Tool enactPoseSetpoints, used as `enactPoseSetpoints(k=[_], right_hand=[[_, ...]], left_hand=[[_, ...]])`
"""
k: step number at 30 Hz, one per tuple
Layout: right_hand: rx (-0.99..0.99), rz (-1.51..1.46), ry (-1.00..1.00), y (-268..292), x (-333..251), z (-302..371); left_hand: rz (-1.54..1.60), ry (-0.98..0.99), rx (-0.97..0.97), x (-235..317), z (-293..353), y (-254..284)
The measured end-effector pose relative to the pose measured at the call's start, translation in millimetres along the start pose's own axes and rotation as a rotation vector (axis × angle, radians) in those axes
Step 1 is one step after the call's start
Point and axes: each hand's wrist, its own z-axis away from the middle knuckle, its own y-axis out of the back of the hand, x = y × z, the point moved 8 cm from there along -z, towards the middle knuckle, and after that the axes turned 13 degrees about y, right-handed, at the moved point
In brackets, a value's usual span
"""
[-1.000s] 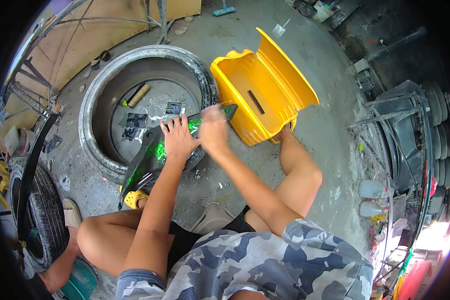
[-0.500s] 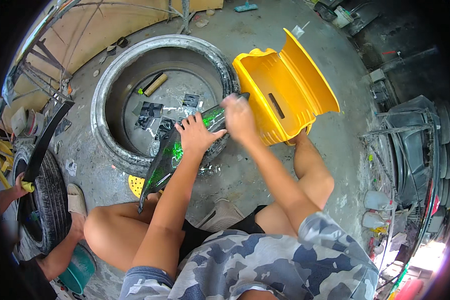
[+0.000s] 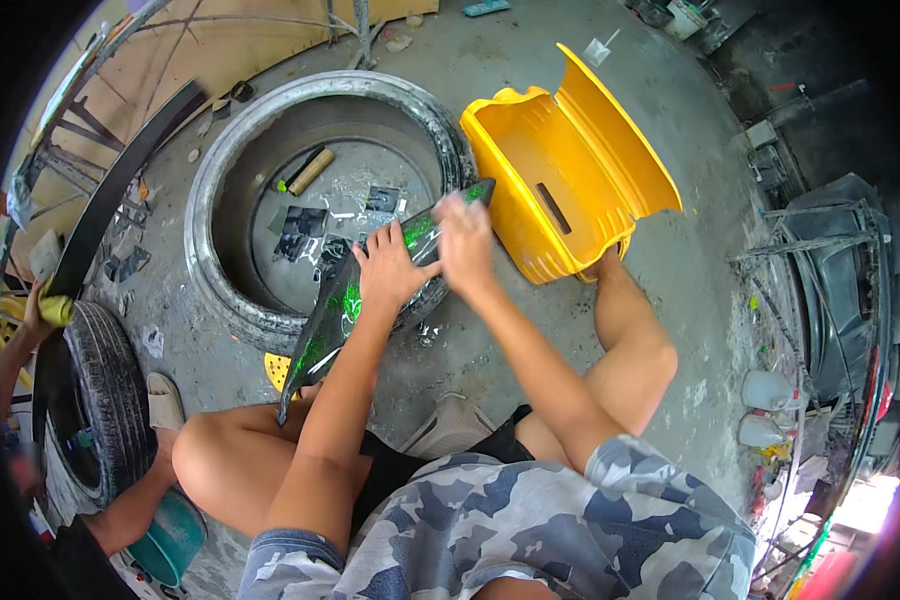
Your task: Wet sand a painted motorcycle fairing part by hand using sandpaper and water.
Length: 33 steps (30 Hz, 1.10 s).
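Panel (image 3: 347,302): long, narrow, rigid-looking, black with bright green speckled patches, surface glossy with white reflections, tapering at both ends to a dark point. It lies tilted along a diagonal, lower tip toward the wearer's left knee, upper tip away and to the right, across the near right side of the tyre (image 3: 202,215); middle stretch partly covered, contact with the rim not discernible.

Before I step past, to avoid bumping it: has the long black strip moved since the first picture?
Yes: the black strip has moved, its far end forward and right, judged against the large tire.
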Motion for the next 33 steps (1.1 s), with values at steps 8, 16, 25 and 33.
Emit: enactPoseSetpoints(k=[8,16,25,33], right_hand=[[-0.040,0.237,-0.048,29,40,-26],[-0.035,0.101,0.154,23,12,-14],[0.057,-0.050,0.393,2,-61,20],[0.103,-0.030,0.126,-15,-77,25]], left_hand=[[0.118,-0.231,0.004,1,7,10],[1.007,-0.123,-0.179,-31,-2,18],[0.961,-0.153,-0.103,-30,1,26],[1.181,-0.109,-0.122,-32,-11,5]])
